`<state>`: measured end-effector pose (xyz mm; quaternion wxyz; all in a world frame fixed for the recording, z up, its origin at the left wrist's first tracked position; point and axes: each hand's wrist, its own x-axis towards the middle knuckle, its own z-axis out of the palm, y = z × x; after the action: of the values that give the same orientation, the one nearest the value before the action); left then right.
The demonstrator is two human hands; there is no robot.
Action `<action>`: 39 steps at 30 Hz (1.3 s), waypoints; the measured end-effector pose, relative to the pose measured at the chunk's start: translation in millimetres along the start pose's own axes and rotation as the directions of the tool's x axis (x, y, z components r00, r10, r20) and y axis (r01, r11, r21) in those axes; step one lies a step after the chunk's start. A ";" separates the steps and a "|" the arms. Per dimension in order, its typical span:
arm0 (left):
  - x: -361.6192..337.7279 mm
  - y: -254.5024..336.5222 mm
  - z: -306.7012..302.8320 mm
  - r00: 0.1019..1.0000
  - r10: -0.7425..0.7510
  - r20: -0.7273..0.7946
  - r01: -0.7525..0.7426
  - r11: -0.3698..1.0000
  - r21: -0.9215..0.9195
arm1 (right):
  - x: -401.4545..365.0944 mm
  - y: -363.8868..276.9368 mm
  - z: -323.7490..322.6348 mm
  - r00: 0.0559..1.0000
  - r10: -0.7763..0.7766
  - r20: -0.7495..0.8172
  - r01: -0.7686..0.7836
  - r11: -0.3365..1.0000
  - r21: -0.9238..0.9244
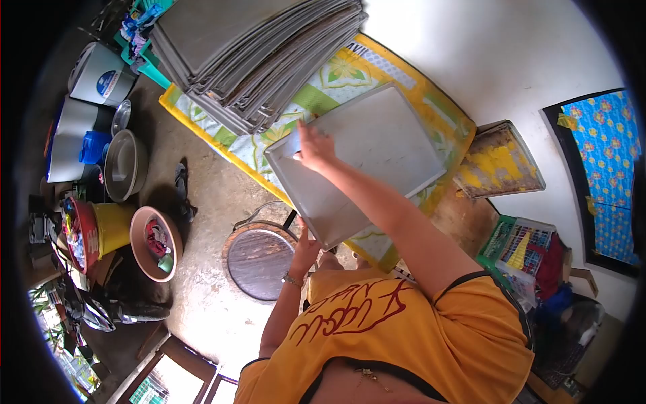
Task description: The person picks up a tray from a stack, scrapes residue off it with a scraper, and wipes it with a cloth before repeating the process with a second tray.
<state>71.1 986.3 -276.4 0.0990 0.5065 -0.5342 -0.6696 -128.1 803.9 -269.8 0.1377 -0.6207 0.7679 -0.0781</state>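
A grey metal baking tray point(387, 145) lies tilted across the near part of a table with a patterned cover. My left hand point(306, 250), with a watch on the wrist, grips the tray's near left corner. Across the tray reaches my right arm; my right hand point(316, 147) is over its left part, near the edge. The thumb and index finger of that hand are apart, and its other fingers are partly hidden. Just beyond it rises a tall stack of similar metal trays point(249, 64), partly cut off by the top of the view.
The yellow-edged table cover point(441, 111) shows around the tray. A round wooden-topped stool point(259, 262) stands at lower left. Basins, including a pink basin point(136, 236), line the left side. At right are a yellow-stained board point(501, 161) and a green crate point(501, 239).
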 end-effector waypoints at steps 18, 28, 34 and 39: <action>8.5 -27.3 -2.4 0.993 0.120 -0.014 -0.119 0.990 0.079 | -20.3 -5.0 -9.9 0.935 0.352 -0.054 -0.307 0.874 0.376; 8.0 -28.2 -7.0 0.994 0.109 0.023 -0.110 0.992 0.062 | -52.0 -39.7 20.2 0.922 0.343 -0.179 -0.259 0.891 0.373; 6.5 -20.1 -7.9 0.996 0.059 0.061 -0.058 0.998 -0.021 | -95.1 -48.0 18.1 0.976 0.125 -0.178 -0.081 0.968 0.236; 5.6 -21.6 -2.5 0.998 0.024 0.065 -0.013 0.987 -0.162 | -127.5 -30.1 18.8 0.996 0.084 -0.001 -0.079 0.943 0.325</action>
<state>79.3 989.8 -297.0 0.1278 0.4692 -0.4860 -0.7262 -69.8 922.6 -264.4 0.2353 -0.5568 0.7706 -0.2021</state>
